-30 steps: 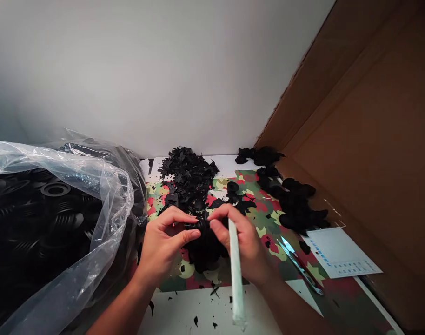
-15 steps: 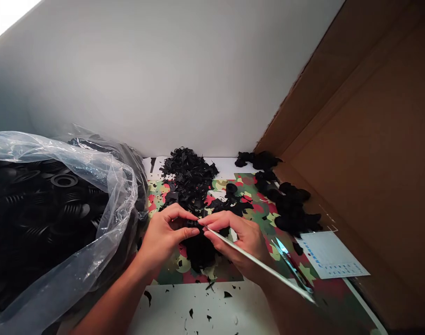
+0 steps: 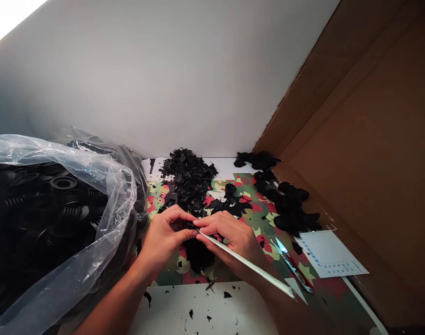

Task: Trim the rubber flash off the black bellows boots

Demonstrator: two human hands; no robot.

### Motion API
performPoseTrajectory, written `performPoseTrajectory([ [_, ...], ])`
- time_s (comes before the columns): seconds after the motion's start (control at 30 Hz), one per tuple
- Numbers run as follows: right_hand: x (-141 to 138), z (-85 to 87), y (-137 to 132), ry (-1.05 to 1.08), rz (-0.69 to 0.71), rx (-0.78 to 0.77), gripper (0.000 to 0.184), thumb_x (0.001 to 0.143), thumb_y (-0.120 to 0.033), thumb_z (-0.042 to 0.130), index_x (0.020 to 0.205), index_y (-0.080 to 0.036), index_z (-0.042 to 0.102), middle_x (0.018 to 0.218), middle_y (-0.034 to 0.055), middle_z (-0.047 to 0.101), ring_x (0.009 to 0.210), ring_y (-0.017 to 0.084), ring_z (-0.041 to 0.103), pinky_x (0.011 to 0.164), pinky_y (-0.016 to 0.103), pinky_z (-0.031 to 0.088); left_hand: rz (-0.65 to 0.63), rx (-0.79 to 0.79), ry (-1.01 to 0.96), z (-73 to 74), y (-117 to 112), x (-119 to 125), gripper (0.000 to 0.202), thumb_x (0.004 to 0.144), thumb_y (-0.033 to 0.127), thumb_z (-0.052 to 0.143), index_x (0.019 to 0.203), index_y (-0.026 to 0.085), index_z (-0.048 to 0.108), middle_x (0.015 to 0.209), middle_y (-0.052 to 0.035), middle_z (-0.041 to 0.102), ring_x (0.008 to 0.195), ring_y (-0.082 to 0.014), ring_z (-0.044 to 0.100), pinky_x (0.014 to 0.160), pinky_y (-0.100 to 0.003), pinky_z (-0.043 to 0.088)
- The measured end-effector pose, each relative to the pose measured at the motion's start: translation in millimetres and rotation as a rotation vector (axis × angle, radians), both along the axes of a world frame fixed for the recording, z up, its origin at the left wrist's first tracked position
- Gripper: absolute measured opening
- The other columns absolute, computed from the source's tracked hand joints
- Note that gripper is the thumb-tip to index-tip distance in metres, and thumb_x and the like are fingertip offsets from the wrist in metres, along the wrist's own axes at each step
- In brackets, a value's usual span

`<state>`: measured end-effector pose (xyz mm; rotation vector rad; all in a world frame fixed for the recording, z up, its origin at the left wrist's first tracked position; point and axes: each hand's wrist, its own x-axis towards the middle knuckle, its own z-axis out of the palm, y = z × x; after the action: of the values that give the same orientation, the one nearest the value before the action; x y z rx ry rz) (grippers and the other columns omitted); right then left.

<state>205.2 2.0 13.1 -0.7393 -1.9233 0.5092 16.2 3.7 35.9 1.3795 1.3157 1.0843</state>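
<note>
My left hand (image 3: 162, 235) pinches a small black rubber-looking part (image 3: 191, 225) between thumb and fingers, and most of that part is hidden. In my right hand (image 3: 235, 235) is a long thin white stick-like tool (image 3: 252, 267), its front end at the black part and its rear end pointing down to the right. What its tip looks like I cannot make out. Just below the fingers lies a dark clump of black pieces (image 3: 199, 257). A larger heap of black scraps (image 3: 189, 174) rises beyond the hands.
On the left stands a clear plastic bag (image 3: 123, 195) full of black ribbed rings (image 3: 64, 182). Black pieces (image 3: 291, 211) line the right side, by a cardboard wall (image 3: 369, 153). A red-handled metal tool (image 3: 293, 266) and white card (image 3: 334, 253) lie on the camouflage-patterned sheet (image 3: 170, 274).
My right hand and the white tool have shifted slightly left, and the tool's rear end has swung left and up. The left hand stays nearly in place, still pinching the black part.
</note>
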Motion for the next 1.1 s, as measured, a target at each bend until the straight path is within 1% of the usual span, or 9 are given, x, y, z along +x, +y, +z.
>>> performPoseTrajectory([
  [0.17,-11,-5.5,-4,-0.073,-0.062,0.065,0.019,0.100,-0.017,0.055,0.086,-0.023,0.066,0.095,0.0064,0.081,0.083,0.020,0.074,0.079,0.037,0.053,0.015,0.000,-0.033,-2.8,-1,1,0.012,0.062,0.023,0.087,0.073,0.020,0.082,0.073,-0.0039,0.072,0.071,-0.0200,0.064,0.060,-0.026,0.049],
  [0.33,-10,-9.1,3,-0.064,-0.336,0.147,0.026,0.102,-0.014,0.047,0.084,-0.023,0.063,0.090,0.0071,0.078,0.084,0.021,0.071,0.085,0.039,0.049,-0.003,-0.083,-0.185,-5.3,-2,3,0.021,0.057,0.022,0.091,0.076,0.019,0.083,0.074,-0.0036,0.073,0.070,-0.0184,0.065,0.065,-0.027,0.053],
  [0.47,16,-9.6,24,-0.011,-0.556,-0.071,0.020,0.097,-0.025,0.054,0.077,-0.024,0.058,0.086,0.0057,0.073,0.079,0.022,0.066,0.078,0.037,0.049,-0.005,-0.102,-0.277,-4.8,-2,5,0.028,0.056,0.022,0.092,0.083,0.019,0.083,0.080,-0.0046,0.075,0.075,-0.0183,0.066,0.065,-0.025,0.054],
  [0.57,25,-12.6,32,0.054,-0.467,-0.277,0.025,0.089,-0.031,0.058,0.067,-0.024,0.050,0.091,0.0059,0.067,0.085,0.022,0.064,0.074,0.034,0.049,0.010,-0.113,-0.309,-4.3,-2,5,0.029,0.056,0.024,0.093,0.083,0.018,0.082,0.080,-0.0054,0.076,0.074,-0.0194,0.068,0.066,-0.028,0.056],
  [0.63,21,-13.5,30,0.100,-0.346,-0.397,0.019,0.089,-0.032,0.054,0.072,-0.023,0.053,0.088,0.0041,0.065,0.084,0.021,0.064,0.073,0.033,0.049,0.024,-0.107,-0.306,-4.8,-2,4,0.030,0.056,0.025,0.093,0.082,0.018,0.082,0.079,-0.0053,0.076,0.073,-0.0197,0.068,0.066,-0.028,0.056],
  [0.7,13,-12.0,24,0.142,-0.215,-0.528,0.018,0.094,-0.035,0.047,0.085,-0.023,0.058,0.074,-0.0007,0.059,0.070,0.018,0.058,0.065,0.030,0.046,0.041,-0.091,-0.295,-5.6,-1,4,0.030,0.056,0.025,0.093,0.083,0.018,0.082,0.079,-0.0053,0.076,0.073,-0.0196,0.068,0.065,-0.028,0.056],
  [0.8,0,-6.0,11,0.167,-0.083,-0.678,0.031,0.098,-0.047,0.044,0.091,-0.022,0.061,0.063,-0.0054,0.045,0.055,0.013,0.042,0.052,0.026,0.034,0.055,-0.074,-0.270,-6.4,0,3,0.030,0.054,0.024,0.094,0.081,0.018,0.082,0.078,-0.0051,0.077,0.073,-0.0199,0.068,0.066,-0.028,0.056],
  [0.93,-9,2.9,3,0.192,-0.015,-0.793,0.038,0.089,-0.058,0.060,0.081,-0.021,0.061,0.058,-0.0071,0.036,0.053,0.011,0.028,0.049,0.026,0.023,0.054,-0.072,-0.233,-6.0,0,4,0.028,0.054,0.022,0.093,0.080,0.019,0.082,0.078,-0.0045,0.077,0.072,-0.0189,0.067,0.065,-0.027,0.055],
  [1.1,-8,10.1,4,0.323,0.016,-0.818,0.041,0.086,-0.058,0.063,0.070,-0.020,0.059,0.060,-0.0046,0.037,0.057,0.012,0.031,0.052,0.027,0.024,0.043,-0.151,-0.413,-6.5,0,8,0.035,0.049,0.026,0.097,0.079,0.018,0.081,0.075,-0.0048,0.077,0.070,-0.0181,0.067,0.064,-0.026,0.055],
])
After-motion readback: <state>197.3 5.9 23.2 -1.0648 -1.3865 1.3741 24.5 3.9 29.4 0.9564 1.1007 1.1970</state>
